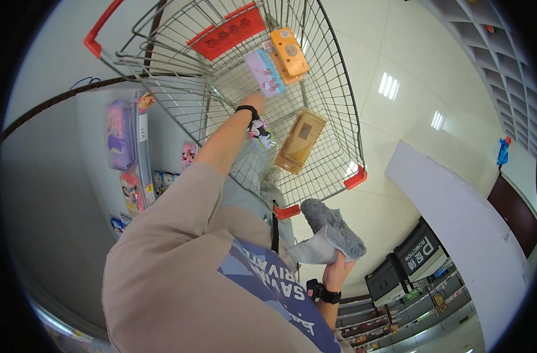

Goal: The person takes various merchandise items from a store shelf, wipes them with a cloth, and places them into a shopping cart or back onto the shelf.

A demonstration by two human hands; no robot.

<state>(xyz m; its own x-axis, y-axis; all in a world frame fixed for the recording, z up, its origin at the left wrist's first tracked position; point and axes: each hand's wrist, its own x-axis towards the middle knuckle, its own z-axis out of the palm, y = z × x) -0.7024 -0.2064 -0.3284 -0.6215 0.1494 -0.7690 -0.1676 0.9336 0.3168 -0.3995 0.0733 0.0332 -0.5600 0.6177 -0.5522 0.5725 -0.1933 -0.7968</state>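
My left hand (256, 103), with a black band at its wrist, reaches into a wire shopping cart (346, 88). Its fingers are hidden, so a hold cannot be seen. Close to it are a blue-and-pink cartoon-printed case (265, 74) and a cartoon-printed package (262, 134) below the wrist. Two orange cases (290, 50) lie overlapped beside the blue one. A yellow-brown case in clear wrapping (301, 140) lies tilted on the cart's wire bottom. Outside the cart, at the right, my right hand (337, 270) grips a grey plush-and-smooth cloth item (332, 234).
At the left, packaged cartoon-printed cases (120, 134) hang by a grey display panel (47, 176). A red plate (228, 31) spans the cart's far end. To the right stand a long white partition (458, 220), black bins (416, 249) bearing writing and stocked shelves (370, 328).
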